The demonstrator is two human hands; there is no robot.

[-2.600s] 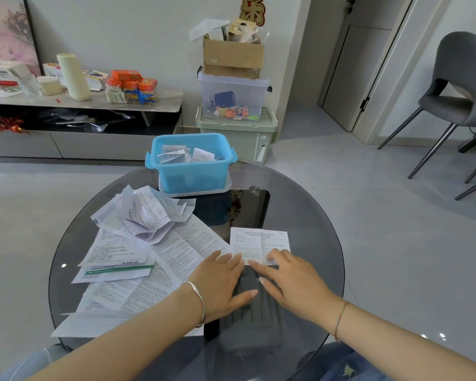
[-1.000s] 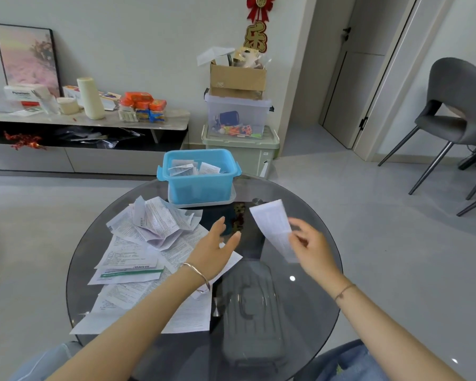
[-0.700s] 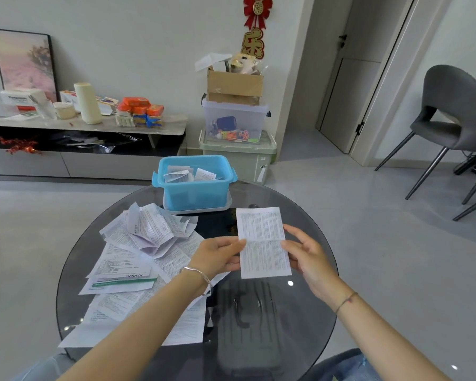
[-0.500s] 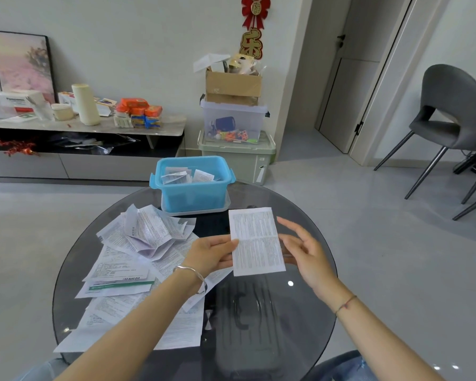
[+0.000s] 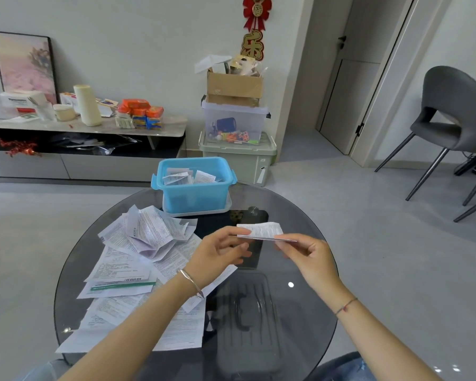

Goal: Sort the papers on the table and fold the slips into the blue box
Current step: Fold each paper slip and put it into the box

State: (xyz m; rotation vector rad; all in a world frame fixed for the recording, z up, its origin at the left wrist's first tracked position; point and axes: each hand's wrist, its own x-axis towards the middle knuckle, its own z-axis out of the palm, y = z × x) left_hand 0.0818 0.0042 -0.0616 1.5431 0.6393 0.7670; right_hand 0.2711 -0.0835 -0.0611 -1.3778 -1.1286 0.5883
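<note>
A printed paper slip [image 5: 263,231] hangs above the middle of the round glass table [image 5: 308,273], doubled over on itself. My left hand [image 5: 217,253] pinches its left end and my right hand [image 5: 307,253] pinches its right end. The blue box [image 5: 194,195] stands at the table's far edge on a clear lid, with several folded slips inside. A spread of printed papers [image 5: 127,276] covers the left half of the table, with crumpled sheets [image 5: 151,232] on top near the box.
Under the glass is a dark case [image 5: 248,320]. Beyond the table stand stacked storage bins [image 5: 235,138] topped by a cardboard box, and a low cluttered shelf [image 5: 83,127] to the left. A grey chair [image 5: 451,116] stands on the right.
The slip was lifted off the table and held flat and open between both hands; now it is folded over to a narrow strip. The hands stay above the table's middle.
</note>
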